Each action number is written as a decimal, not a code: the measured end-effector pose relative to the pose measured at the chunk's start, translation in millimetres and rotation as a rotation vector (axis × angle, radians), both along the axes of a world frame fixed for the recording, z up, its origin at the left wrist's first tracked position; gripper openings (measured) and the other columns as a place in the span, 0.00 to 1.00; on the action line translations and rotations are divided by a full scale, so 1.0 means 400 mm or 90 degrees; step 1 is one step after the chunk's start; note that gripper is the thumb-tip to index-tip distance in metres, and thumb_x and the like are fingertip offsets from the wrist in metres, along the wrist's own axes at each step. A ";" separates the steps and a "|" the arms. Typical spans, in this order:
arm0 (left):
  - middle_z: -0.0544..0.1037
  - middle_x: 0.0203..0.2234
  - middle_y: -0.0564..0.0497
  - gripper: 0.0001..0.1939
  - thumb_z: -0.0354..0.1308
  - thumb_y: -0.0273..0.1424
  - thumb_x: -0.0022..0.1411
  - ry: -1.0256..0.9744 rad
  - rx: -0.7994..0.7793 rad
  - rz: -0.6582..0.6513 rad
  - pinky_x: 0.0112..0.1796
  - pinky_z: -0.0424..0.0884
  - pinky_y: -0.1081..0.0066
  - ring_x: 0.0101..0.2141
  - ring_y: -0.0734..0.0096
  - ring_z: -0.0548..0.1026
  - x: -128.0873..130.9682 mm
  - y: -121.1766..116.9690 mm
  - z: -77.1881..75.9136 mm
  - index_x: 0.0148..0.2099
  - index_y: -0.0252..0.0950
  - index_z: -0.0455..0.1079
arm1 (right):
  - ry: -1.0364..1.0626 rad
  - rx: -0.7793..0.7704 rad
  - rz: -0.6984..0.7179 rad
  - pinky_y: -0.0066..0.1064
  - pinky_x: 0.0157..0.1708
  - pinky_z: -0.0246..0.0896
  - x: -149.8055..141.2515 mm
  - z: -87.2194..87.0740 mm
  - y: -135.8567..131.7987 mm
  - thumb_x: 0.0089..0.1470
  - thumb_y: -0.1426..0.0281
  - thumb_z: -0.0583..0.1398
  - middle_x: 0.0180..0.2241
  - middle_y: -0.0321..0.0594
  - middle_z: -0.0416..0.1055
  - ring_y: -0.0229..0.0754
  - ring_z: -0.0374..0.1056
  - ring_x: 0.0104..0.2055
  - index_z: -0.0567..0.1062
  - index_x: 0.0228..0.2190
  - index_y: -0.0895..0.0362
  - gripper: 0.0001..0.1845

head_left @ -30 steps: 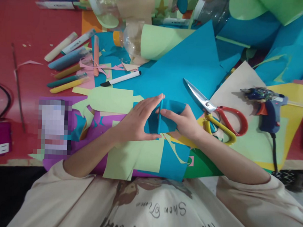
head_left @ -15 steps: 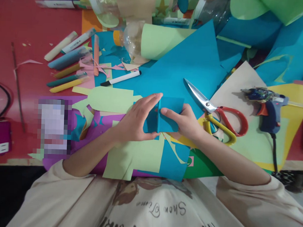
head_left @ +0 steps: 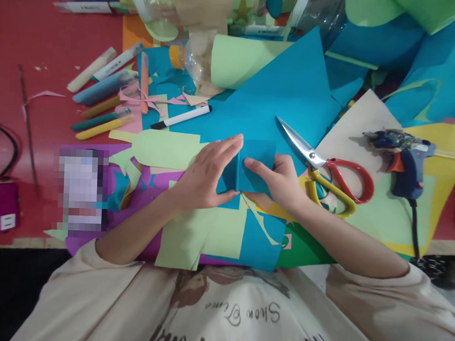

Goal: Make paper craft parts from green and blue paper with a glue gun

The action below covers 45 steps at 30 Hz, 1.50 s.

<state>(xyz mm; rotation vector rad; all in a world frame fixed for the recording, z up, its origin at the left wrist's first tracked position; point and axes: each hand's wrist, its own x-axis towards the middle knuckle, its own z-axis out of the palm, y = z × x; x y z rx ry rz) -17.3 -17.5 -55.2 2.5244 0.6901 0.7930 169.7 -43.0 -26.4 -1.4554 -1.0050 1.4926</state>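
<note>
A small blue piece of folded paper [head_left: 259, 159] is between my two hands, above the cluttered paper on the table. My right hand [head_left: 281, 180] grips it from the right, thumb flat on its upper face and the other fingers hidden beneath. My left hand [head_left: 212, 175] spans its left edge, fingertips at the top corner and thumb at the bottom corner. To the right of my right hand lie scissors [head_left: 313, 158] with one red and one yellow handle, blades slightly apart. A large blue sheet [head_left: 275, 97] spreads out behind the hands.
A glue gun [head_left: 408, 167] lies at the right. Several markers [head_left: 103, 86] and a black-and-white pen [head_left: 186, 118] are on the left. A paper-wrapped bottle [head_left: 239, 61] lies behind. A blurred phone [head_left: 81, 190] and light green paper cutouts [head_left: 166, 149] are near my left arm.
The blue paper has tilted so its face shows flatter and squarer, and it has risen slightly in view along with both hands. The grip stays much the same.
</note>
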 end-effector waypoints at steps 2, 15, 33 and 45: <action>0.59 0.63 0.34 0.46 0.56 0.42 0.63 0.008 0.037 0.007 0.58 0.61 0.52 0.63 0.50 0.58 0.002 0.000 -0.002 0.70 0.37 0.30 | -0.031 0.032 0.009 0.25 0.16 0.47 -0.002 -0.003 -0.001 0.45 0.62 0.63 0.15 0.29 0.56 0.28 0.49 0.18 0.61 0.14 0.56 0.20; 0.62 0.60 0.33 0.46 0.56 0.39 0.61 0.058 0.062 0.026 0.53 0.63 0.52 0.59 0.48 0.64 0.008 -0.015 0.011 0.70 0.37 0.29 | -0.061 0.062 0.011 0.27 0.14 0.45 -0.024 0.002 -0.008 0.43 0.63 0.68 0.13 0.29 0.55 0.29 0.46 0.17 0.58 0.13 0.54 0.25; 0.56 0.64 0.35 0.52 0.56 0.51 0.59 -0.024 -0.026 -0.003 0.57 0.64 0.50 0.64 0.50 0.57 0.003 -0.009 -0.004 0.70 0.43 0.25 | -0.010 0.028 0.088 0.27 0.17 0.53 -0.007 -0.001 0.000 0.43 0.54 0.67 0.15 0.32 0.62 0.32 0.54 0.19 0.70 0.16 0.57 0.21; 0.55 0.65 0.36 0.51 0.58 0.50 0.59 -0.049 -0.089 -0.016 0.56 0.66 0.51 0.64 0.49 0.57 0.001 -0.008 0.013 0.70 0.44 0.28 | 0.110 -0.041 0.111 0.29 0.27 0.68 -0.003 0.005 0.004 0.41 0.54 0.68 0.22 0.37 0.74 0.37 0.68 0.26 0.78 0.22 0.57 0.18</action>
